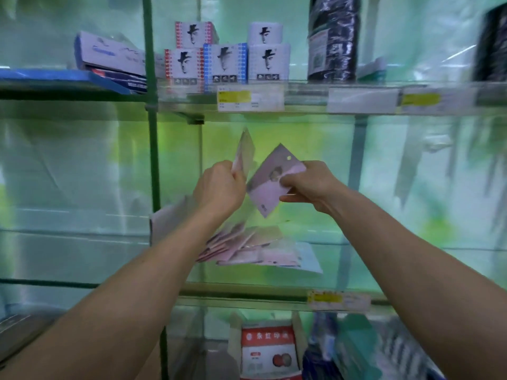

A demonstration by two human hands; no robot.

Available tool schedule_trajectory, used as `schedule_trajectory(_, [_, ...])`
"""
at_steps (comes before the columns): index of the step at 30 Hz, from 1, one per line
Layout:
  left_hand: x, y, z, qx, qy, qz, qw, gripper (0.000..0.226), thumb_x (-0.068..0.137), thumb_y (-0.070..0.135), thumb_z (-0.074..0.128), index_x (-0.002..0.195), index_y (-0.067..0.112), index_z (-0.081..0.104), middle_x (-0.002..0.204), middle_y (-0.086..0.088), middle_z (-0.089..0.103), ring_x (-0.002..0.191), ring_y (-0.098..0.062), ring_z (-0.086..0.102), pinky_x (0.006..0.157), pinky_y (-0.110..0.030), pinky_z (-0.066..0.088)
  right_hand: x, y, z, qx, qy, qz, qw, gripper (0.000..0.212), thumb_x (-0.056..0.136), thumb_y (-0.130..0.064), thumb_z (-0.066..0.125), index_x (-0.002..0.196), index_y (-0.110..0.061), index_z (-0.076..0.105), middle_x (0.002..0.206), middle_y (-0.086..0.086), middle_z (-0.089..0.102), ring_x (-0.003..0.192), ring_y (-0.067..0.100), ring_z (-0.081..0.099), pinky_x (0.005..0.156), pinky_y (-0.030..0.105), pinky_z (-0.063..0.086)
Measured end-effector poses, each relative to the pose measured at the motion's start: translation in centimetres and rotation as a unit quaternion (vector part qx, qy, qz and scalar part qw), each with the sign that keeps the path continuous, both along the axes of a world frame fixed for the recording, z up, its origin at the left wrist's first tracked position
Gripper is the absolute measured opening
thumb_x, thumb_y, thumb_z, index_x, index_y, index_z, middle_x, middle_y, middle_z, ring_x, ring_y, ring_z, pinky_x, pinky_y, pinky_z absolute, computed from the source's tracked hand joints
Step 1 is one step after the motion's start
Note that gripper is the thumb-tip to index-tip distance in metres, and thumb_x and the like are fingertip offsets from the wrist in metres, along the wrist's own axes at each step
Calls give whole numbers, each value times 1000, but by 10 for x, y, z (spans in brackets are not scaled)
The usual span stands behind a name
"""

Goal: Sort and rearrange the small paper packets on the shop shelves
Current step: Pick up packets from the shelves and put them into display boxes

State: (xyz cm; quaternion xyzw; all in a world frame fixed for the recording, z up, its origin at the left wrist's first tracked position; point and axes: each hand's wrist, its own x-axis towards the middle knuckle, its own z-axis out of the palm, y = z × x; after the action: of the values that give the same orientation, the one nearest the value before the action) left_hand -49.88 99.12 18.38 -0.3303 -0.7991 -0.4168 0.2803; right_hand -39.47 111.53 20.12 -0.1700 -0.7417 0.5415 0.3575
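Observation:
Both hands are raised in front of the middle glass shelf (247, 290). My left hand (219, 187) grips a thin bunch of pink paper packets (245, 153) that stands upright, edge-on to me. My right hand (310, 185) pinches a single pink packet (270, 185) with a small round hole near its top corner, tilted like a diamond between the two hands. Below them a fanned pile of several pink packets (247, 248) lies on the shelf, partly on a pale blue sheet (310, 259).
The upper shelf holds white boxes with a black figure (227, 64), a blue-and-white carton (109, 58) and a dark wrapped roll (333, 37). Price tags (251, 98) hang on the shelf edges. A green post (151, 105) stands left. A red-and-white box (267, 349) sits below.

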Motion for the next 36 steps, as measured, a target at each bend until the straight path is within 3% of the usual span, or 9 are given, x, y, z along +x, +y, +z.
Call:
schedule_trajectory(3, [17,17,-4,-23,11,-12,1000,33,96,26,41,67,9,42,70,-7,45,72,-32,43,61,-32,31,26,7,-1,50,-26,-37,998,14,85,5,58,78,-6,61,75,8,62,58,18,59,51,25,56])
schedule_trajectory(6, [41,36,-5,-41,17,-28,999,28,95,24,41,72,9,46,71,-6,44,72,-32,43,62,-32,32,55,17,-3,71,-40,-73,994,9,87,-1,59,92,-5,65,84,10,65,63,20,61,52,25,56])
schedule_trajectory(8, [59,49,-6,-54,24,-43,997,27,92,24,44,71,8,49,67,-5,44,71,-32,45,61,-31,32,77,24,-4,84,-47,-100,990,8,86,-3,59,85,-8,65,88,11,66,70,22,62,55,27,57])
schedule_trajectory(10, [77,61,-6,-61,24,-60,996,25,89,25,50,74,7,57,67,-6,49,71,-32,48,60,-30,32,102,30,-6,93,-52,-121,987,11,87,-4,59,81,-12,63,90,11,66,73,22,62,54,27,57])
schedule_trajectory(15, [136,89,-13,-96,59,-108,988,27,87,30,54,77,9,67,76,-9,64,72,-31,58,60,-29,36,183,45,-15,100,-99,-145,979,11,90,-8,55,94,-12,64,89,10,67,73,23,63,52,27,57])
schedule_trajectory(21, [232,113,-22,-173,143,-137,965,26,91,29,46,72,16,58,62,1,46,70,-26,48,71,-32,29,284,53,-25,117,-145,-204,961,16,89,-7,55,97,-2,67,89,17,67,69,27,63,56,33,57])
schedule_trajectory(27, [330,131,-27,-214,154,-187,946,29,90,27,44,63,19,46,69,-1,52,71,-26,48,75,-35,27,382,49,-34,138,-197,-280,929,14,88,-12,57,91,-5,68,92,21,69,77,41,69,64,42,60])
schedule_trajectory(33, [420,138,-39,-240,197,-219,925,63,96,60,18,58,17,45,60,-2,53,63,-25,52,83,-40,29,477,31,-47,157,-275,-348,882,17,86,-16,59,93,-6,71,82,14,70,75,35,71,68,42,60])
schedule_trajectory(36, [457,143,-46,-276,232,-231,904,67,94,66,20,55,16,44,57,-2,48,62,-24,53,95,-44,25,524,21,-55,170,-327,-382,848,21,89,-23,58,82,-7,68,82,15,71,73,32,71,70,42,60])
